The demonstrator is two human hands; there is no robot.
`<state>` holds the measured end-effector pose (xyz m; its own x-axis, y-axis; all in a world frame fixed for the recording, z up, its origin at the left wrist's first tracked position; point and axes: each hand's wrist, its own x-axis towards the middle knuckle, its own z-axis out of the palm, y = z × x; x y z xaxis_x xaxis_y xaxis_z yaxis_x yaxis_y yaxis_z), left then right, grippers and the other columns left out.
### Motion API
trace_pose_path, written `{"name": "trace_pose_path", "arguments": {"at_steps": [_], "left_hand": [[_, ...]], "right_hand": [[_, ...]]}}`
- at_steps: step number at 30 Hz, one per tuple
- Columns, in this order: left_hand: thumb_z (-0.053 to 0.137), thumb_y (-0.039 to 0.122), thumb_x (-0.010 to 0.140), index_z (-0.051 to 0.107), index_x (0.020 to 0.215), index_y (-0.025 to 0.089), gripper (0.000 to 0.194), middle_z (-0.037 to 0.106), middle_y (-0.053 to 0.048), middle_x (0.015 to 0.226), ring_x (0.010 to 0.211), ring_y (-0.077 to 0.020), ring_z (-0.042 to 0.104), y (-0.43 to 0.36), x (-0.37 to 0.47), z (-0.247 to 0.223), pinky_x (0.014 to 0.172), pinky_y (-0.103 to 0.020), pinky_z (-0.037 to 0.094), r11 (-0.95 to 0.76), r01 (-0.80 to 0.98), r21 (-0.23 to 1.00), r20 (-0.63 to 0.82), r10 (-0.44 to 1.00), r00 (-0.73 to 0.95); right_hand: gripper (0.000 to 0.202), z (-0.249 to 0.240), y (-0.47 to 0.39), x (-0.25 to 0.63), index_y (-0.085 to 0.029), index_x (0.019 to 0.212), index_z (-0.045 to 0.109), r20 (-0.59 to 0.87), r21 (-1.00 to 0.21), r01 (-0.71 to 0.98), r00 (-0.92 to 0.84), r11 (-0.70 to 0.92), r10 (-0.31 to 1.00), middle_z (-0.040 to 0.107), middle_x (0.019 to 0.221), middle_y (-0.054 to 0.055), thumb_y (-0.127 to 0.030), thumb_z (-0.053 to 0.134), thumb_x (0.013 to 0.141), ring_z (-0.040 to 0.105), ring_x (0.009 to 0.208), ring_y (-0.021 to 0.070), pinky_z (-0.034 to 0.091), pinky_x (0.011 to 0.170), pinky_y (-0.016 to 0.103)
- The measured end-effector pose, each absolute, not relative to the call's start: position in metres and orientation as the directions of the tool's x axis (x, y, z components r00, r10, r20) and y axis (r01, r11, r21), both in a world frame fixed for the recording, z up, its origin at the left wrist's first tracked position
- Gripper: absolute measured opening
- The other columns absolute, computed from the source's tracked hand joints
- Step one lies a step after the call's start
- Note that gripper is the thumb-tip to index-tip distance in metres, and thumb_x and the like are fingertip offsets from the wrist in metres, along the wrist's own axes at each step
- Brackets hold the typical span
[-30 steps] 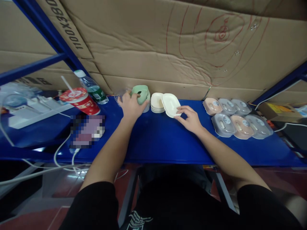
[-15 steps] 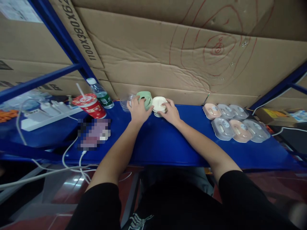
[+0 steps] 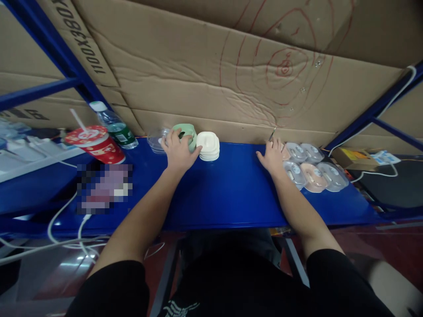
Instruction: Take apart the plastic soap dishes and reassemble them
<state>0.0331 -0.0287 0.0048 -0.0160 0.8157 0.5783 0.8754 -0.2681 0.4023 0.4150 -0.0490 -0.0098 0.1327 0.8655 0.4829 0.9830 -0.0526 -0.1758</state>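
Note:
My left hand (image 3: 178,152) lies over the near side of a stack of pale green lid-like pieces (image 3: 189,131), its fingers spread and the thumb apart. Just right of it stands a stack of cream square pieces with rounded corners (image 3: 209,145). Clear plastic covers (image 3: 155,141) sit left of the green stack, partly behind my fingers. My right hand (image 3: 273,157) is open beside the clear-covered containers, fingers forward and thumb out to the left. It partly hides the nearest peach container (image 3: 285,152); whether it touches that cannot be told.
Grey containers (image 3: 333,177) and another peach container (image 3: 312,177) stand in two rows on the blue table (image 3: 228,198). A red cup with a straw (image 3: 102,147) and a water bottle (image 3: 119,132) are left. Cardboard (image 3: 185,83) walls the back; white cables (image 3: 53,224) hang front left.
My right hand has left the cream stack and moved right to the clear-covered containers. My left hand stays at the green stack. The view has shifted to the right.

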Motion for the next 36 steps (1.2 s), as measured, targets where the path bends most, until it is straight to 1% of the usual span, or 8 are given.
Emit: {"name": "trace_pose_path", "arguments": {"at_steps": [4,7,11,18,23,28,32,36], "left_hand": [[0.072,0.059,0.088,0.072,0.132,0.026,0.055,0.045,-0.016,0.17,0.163,-0.0457,0.027,-0.03,0.038,0.002,0.133,-0.068,0.011,-0.305,0.862,0.406,0.567,0.824,0.025],[0.07,0.064,0.09,0.072,0.132,0.026,0.057,0.045,-0.015,0.17,0.163,-0.0452,0.026,-0.028,0.039,-0.002,0.133,-0.067,0.009,-0.312,0.865,0.394,0.576,0.817,0.032],[0.068,0.065,0.091,0.072,0.132,0.024,0.058,0.048,-0.018,0.168,0.162,-0.0463,0.028,-0.025,0.038,-0.006,0.132,-0.069,0.006,-0.295,0.883,0.365,0.59,0.807,0.026],[0.07,0.064,0.089,0.073,0.129,0.025,0.056,0.052,-0.018,0.164,0.159,-0.0472,0.033,-0.021,0.034,-0.011,0.129,-0.072,0.014,-0.328,0.886,0.328,0.636,0.77,0.05],[0.073,0.063,0.087,0.074,0.127,0.024,0.056,0.052,-0.02,0.163,0.158,-0.0505,0.034,-0.019,0.034,-0.013,0.127,-0.074,0.017,-0.356,0.87,0.342,0.639,0.767,0.062],[0.077,0.065,0.086,0.072,0.128,0.025,0.059,0.056,-0.019,0.159,0.156,-0.0495,0.039,-0.019,0.036,-0.014,0.127,-0.073,0.02,-0.438,0.852,0.286,0.678,0.721,0.144],[0.088,0.065,0.078,0.069,0.132,0.024,0.071,0.06,-0.02,0.156,0.153,-0.0481,0.045,-0.023,0.037,-0.011,0.126,-0.07,0.024,-0.564,0.808,0.17,0.707,0.641,0.299],[0.086,0.062,0.084,0.067,0.138,0.022,0.07,0.074,-0.018,0.133,0.128,-0.0399,0.066,-0.03,0.043,-0.006,0.114,-0.059,0.045,-0.744,0.665,0.071,0.681,0.523,0.512]], "right_hand": [[0.079,-0.023,-0.049,0.427,-0.003,0.156,0.051,0.354,-0.139,0.967,0.248,-0.212,0.902,0.033,0.174,0.037,-0.047,0.072,0.093,0.023,0.164,0.0566,0.009,0.125,0.084],[0.071,-0.022,-0.05,0.415,-0.006,0.154,0.054,0.341,-0.092,0.988,0.152,-0.128,0.928,0.042,0.17,0.033,-0.045,0.067,0.096,0.033,0.16,0.0547,0.01,0.125,0.084],[0.06,-0.013,-0.06,0.387,-0.014,0.156,0.055,0.423,-0.113,0.992,-0.009,0.062,0.906,0.056,0.164,0.022,-0.043,0.055,0.104,0.049,0.152,0.0422,0.009,0.132,0.076],[0.072,-0.013,-0.068,0.365,-0.021,0.16,0.054,0.3,-0.181,0.982,0.009,0.047,0.954,0.037,0.177,0.02,-0.058,0.066,0.099,0.031,0.162,0.0531,0.028,0.125,0.08],[0.075,-0.017,-0.061,0.379,-0.015,0.158,0.055,0.314,-0.243,0.969,0.045,0.034,0.948,0.044,0.172,0.024,-0.057,0.069,0.097,0.048,0.15,0.0535,0.045,0.118,0.072],[0.079,-0.026,-0.055,0.378,-0.018,0.151,0.062,0.393,-0.371,0.871,-0.165,0.32,0.905,0.06,0.159,0.02,-0.055,0.083,0.085,0.06,0.142,0.0442,0.05,0.119,0.062],[0.075,-0.026,-0.058,0.367,-0.021,0.145,0.067,0.515,-0.437,0.668,-0.363,0.602,0.776,0.066,0.152,0.017,-0.065,0.08,0.086,0.063,0.143,0.0369,0.051,0.12,0.058],[0.069,-0.015,-0.07,0.356,-0.023,0.139,0.07,0.661,-0.435,0.505,-0.383,0.746,0.645,0.073,0.144,0.016,-0.071,0.073,0.091,0.069,0.136,0.0344,0.056,0.115,0.056]]}}
